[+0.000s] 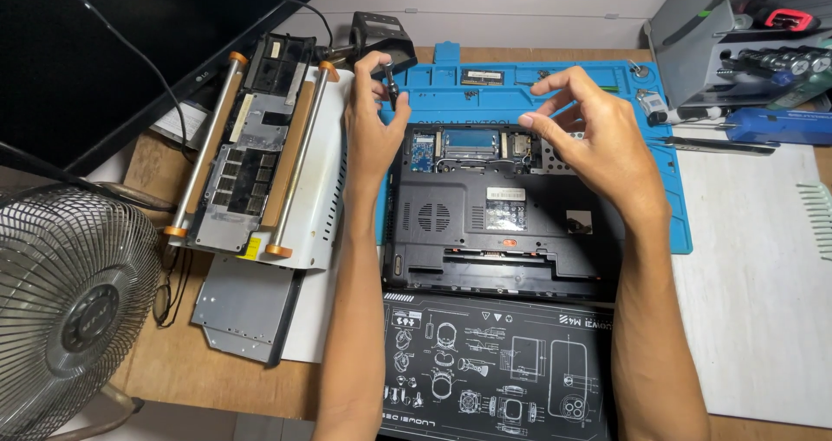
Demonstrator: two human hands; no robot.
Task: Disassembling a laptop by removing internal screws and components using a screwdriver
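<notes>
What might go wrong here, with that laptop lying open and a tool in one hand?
The screwdriver in the left hand could slip onto the exposed boards in the open laptop. Small screws lying loose on the blue mat could get brushed away by the right hand hovering above.

My black laptop (498, 216) lies bottom-up on the blue repair mat (667, 190), its upper bay uncovered showing circuit boards. The slim dark screwdriver (391, 87) stands nearly upright above the mat's upper left corner.

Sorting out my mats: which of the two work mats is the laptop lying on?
The blue mat, beneath the laptop; the black mat with white drawings lies nearer, bare.
</notes>
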